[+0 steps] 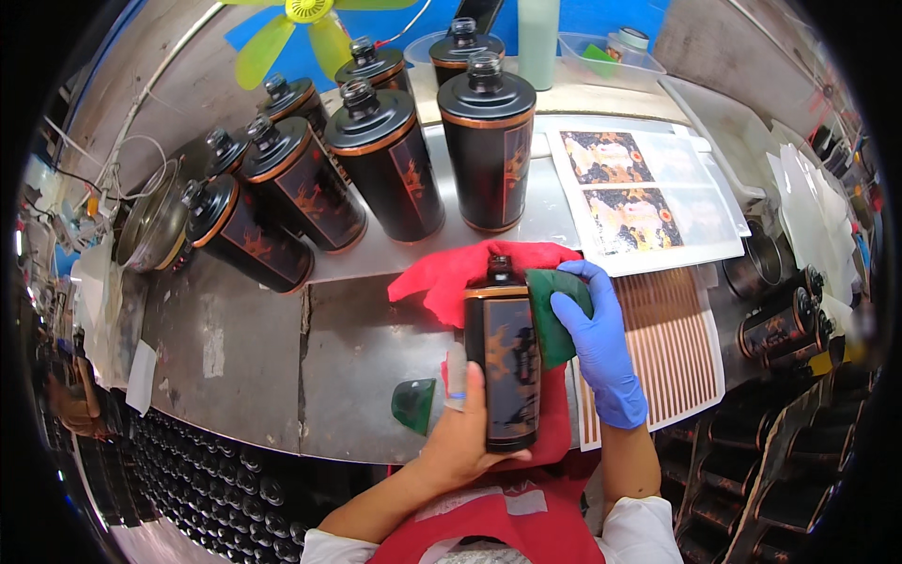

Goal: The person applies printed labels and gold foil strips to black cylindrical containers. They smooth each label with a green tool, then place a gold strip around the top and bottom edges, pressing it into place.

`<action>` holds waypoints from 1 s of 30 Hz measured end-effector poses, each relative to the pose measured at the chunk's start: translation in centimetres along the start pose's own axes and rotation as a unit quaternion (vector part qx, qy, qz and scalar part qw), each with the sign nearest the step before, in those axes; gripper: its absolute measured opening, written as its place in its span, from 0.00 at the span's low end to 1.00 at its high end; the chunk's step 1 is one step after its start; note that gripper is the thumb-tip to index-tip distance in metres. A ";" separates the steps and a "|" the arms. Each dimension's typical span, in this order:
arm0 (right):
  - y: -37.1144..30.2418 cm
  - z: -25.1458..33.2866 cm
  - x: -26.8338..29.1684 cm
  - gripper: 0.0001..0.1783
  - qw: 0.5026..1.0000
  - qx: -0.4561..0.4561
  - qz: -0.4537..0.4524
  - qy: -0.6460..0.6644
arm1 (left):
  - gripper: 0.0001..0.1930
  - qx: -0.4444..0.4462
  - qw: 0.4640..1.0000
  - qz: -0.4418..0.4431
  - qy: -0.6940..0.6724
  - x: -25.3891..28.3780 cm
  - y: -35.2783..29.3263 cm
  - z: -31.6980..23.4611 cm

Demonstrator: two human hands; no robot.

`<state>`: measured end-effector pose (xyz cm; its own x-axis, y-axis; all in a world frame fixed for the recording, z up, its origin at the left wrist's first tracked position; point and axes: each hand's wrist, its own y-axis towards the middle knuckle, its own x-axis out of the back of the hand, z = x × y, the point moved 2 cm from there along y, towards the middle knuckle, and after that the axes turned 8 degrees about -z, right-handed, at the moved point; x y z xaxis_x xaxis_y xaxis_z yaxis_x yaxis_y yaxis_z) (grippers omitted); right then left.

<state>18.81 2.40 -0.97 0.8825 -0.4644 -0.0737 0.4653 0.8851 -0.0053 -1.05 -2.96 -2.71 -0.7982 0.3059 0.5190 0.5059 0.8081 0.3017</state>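
A black bottle (507, 367) with a copper band at the shoulder and a decorated front panel stands roughly upright before me. My left hand (462, 428), bare with pale wraps on a finger, is closed round its lower left side. In a blue glove, my right hand (603, 352) grips a flat green scraper (552, 320) whose edge lies along the bottle's right side. Behind the bottle a red cloth (437, 274) is spread on the table. Another green scraper (412, 404) lies to the left of my left hand.
Several similar black bottles (487, 160) stand at the back left of the metal table (235, 376). Printed decal sheets (620, 202) and a copper-striped sheet (672, 348) lie at right. A green-bladed fan (310, 14) is at the back. More bottles (211, 475) crowd below the left edge.
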 end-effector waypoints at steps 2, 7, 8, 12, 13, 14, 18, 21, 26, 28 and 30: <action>-0.1 -0.6 0.4 0.18 0.998 -0.046 0.003 0.038 | 0.67 0.072 0.994 0.074 -0.035 0.7 -0.5 1.5; 0.3 -1.7 2.3 0.18 0.999 -0.048 -0.021 0.014 | 0.66 0.048 0.997 0.041 0.052 1.5 -1.0 0.4; 0.3 -0.7 1.9 0.18 1.000 0.001 -0.022 -0.011 | 0.65 0.038 0.995 0.006 0.088 1.3 -1.1 -0.5; -0.8 5.2 -2.2 0.18 0.979 0.118 -0.017 -0.164 | 0.27 -0.208 0.901 -0.030 0.380 -1.6 -0.3 -3.3; -0.9 5.2 -2.9 0.18 0.966 0.163 -0.003 -0.202 | 0.32 -0.203 0.895 0.019 0.397 -1.9 -0.3 -2.5; -0.9 5.0 -3.6 0.17 0.949 0.208 0.017 -0.237 | 0.34 -0.132 0.917 0.040 0.375 -1.5 0.1 -2.7; 0.0 1.3 -0.8 0.17 0.992 0.091 0.007 -0.090 | 0.51 0.042 0.999 -0.019 0.016 -1.3 -3.0 1.5; 0.0 -1.9 1.1 0.18 0.994 -0.080 0.002 0.079 | 0.61 0.093 0.992 0.010 -0.086 -1.1 -3.9 4.1; 0.1 -0.3 1.8 0.17 0.999 0.016 -0.026 -0.016 | 0.58 -0.124 0.974 -0.076 0.175 1.0 -1.9 -1.4; -0.1 2.7 -0.8 0.17 0.986 0.130 -0.022 -0.100 | 0.33 -0.163 0.942 -0.030 0.291 -0.3 -1.3 -3.6; -0.5 5.0 -2.6 0.17 0.965 0.159 -0.002 -0.208 | 0.26 -0.162 0.920 0.042 0.354 -1.3 0.2 -4.7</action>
<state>16.65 2.97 4.25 0.8010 -0.4978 0.3326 0.4079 0.8604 0.3055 1.62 -5.50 0.43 -0.3973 -0.1366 0.9075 0.7189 0.5684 0.4003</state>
